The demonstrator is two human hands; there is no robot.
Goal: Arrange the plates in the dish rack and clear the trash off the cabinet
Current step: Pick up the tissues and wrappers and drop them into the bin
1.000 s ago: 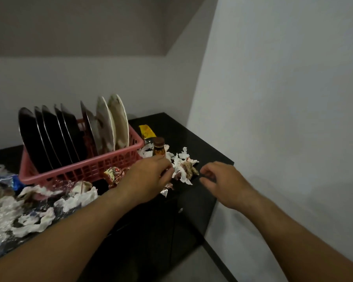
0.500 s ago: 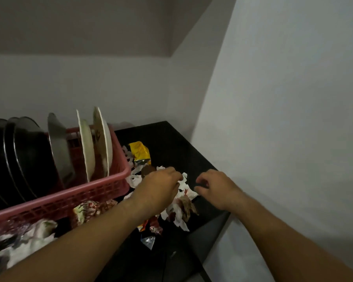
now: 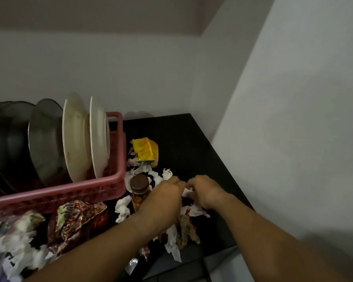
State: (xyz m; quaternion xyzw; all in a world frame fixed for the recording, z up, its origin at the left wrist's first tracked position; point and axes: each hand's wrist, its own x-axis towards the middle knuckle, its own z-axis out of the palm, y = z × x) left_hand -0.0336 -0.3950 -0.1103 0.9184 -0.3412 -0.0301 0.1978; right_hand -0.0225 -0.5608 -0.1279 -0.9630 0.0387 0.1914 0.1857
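Pink plastic lattice dish rack (image 3: 69, 192) on a black cabinet top (image 3: 181, 139), w/ dark round plates (image 3: 8, 139) & two white round plates (image 3: 75, 137) standing on edge in it. Just R of the rack: crumpled yellow foil wrapper (image 3: 146, 149), small glass bottle w/ brown cap (image 3: 139, 186), torn white tissue scraps (image 3: 122, 208). In front of the rack: crumpled red-and-white snack bag (image 3: 75, 216). Further R of the rack, R hand (image 3: 206, 192) pinches one white tissue piece (image 3: 187, 191), fingers curled. L hand (image 3: 163, 202) has fingers curled tight against the same piece; can't tell if it grips.

Your plates (image 3: 75, 139) stand in the dish rack (image 3: 80, 192) on the counter's (image 3: 183, 139) left; right of the rack a packet (image 3: 146, 149) lies behind a jar (image 3: 140, 186), paper scraps (image 3: 122, 207) around both.
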